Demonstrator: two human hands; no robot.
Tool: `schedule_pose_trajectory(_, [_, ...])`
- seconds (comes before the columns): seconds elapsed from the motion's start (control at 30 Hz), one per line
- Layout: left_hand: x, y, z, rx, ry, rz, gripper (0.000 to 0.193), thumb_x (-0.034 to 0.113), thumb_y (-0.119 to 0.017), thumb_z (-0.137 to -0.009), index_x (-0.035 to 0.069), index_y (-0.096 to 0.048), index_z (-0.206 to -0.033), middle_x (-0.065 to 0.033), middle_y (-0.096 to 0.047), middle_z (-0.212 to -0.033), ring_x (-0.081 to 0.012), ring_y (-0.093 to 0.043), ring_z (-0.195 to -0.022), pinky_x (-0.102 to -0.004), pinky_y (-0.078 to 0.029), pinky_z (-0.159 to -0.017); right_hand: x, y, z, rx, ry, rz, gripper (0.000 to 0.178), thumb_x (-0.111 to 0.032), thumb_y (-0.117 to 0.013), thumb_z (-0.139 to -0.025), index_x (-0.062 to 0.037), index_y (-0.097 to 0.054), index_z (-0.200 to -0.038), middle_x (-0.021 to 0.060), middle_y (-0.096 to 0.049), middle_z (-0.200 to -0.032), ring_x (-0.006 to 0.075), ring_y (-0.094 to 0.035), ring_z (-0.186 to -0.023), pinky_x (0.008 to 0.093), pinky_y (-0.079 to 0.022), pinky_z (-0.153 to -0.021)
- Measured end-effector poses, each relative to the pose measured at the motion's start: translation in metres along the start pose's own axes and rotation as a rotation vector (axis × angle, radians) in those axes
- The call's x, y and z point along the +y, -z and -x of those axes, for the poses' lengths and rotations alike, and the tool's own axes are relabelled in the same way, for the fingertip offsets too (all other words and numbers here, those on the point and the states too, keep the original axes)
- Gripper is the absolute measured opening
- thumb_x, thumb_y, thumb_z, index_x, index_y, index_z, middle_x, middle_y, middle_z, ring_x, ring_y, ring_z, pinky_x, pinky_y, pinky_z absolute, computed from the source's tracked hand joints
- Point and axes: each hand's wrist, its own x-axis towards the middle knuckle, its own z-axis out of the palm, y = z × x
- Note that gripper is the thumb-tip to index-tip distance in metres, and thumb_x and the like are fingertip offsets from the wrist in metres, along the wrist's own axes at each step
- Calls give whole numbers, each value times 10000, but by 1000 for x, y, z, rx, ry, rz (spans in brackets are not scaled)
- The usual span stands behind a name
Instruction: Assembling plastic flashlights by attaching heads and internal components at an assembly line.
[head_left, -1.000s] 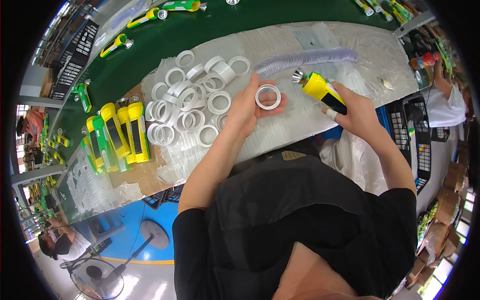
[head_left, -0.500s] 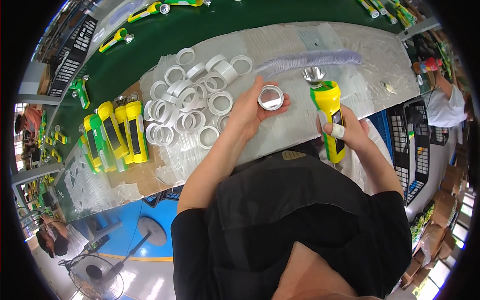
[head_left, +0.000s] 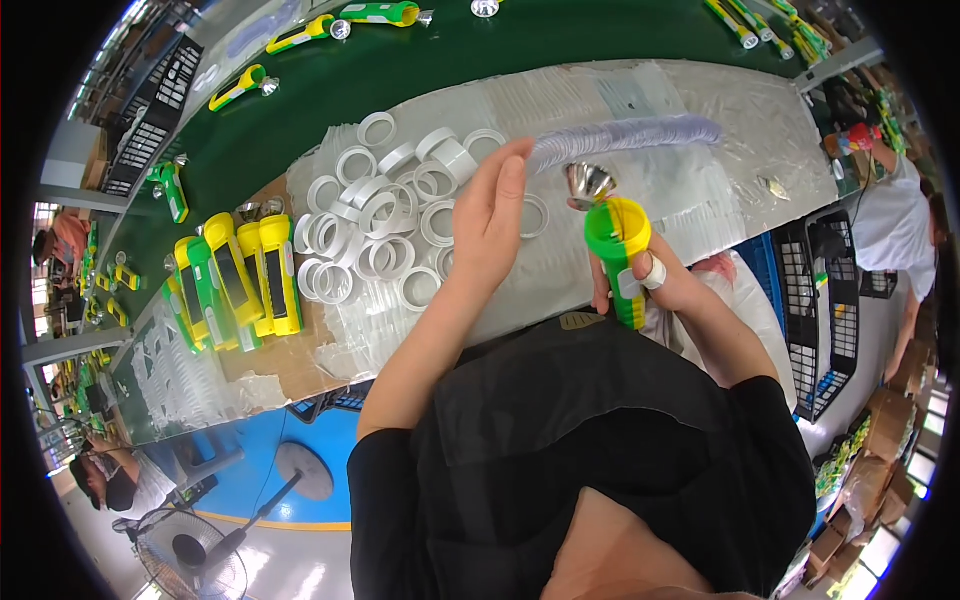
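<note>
My right hand [head_left: 665, 278] is wrapped round a yellow and green flashlight body [head_left: 618, 235], its wide open end facing up. A shiny reflector [head_left: 588, 185] sticks out above that rim, loose from the body. My left hand [head_left: 490, 215] is seen edge-on to the left of the flashlight, fingers stretched out and close together. Beside its palm is a white ring with a clear lens [head_left: 546, 215], partly covered by the hand; I cannot tell whether they touch. To the left lies a pile of white rings [head_left: 380, 213].
A row of clear discs [head_left: 630, 137] lies across the far side of the plastic-covered bench [head_left: 740, 190]. Several flashlight bodies [head_left: 230, 270] rest at the left. Beyond is a green surface [head_left: 540, 35] with more flashlights. Black crates [head_left: 820, 310] and a co-worker [head_left: 895, 215] are at the right.
My left hand has turned edge-on and moved slightly left; the lens ring no longer shows on its fingers. The flashlight has moved left and turned, showing more green, with its reflector tilted.
</note>
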Motion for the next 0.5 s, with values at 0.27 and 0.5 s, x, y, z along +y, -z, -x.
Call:
schedule_pose_trajectory(0.27, [39,16,-2,-530,164,252,350,258,-467,-1041,3,-658,-1186,-131,-654,-1165,-174,-615,-1056,-305,-478,-922,23,-1,-6,5,193,215,838,-330,-803,-774,-64,-314,-1400,81,-573,-1009,174,-633,-805,307,-524,-696])
schedule_pose_trajectory(0.5, [42,15,-1,-361,-198,57,289,183,-487,-1023,-7,-685,-1113,-93,-625,-1016,-125,-577,-896,-246,-455,-767,7,-11,-5,24,147,142,568,-163,-776,-784,-70,-417,-1214,32,-577,-970,131,-579,-874,295,-482,-755])
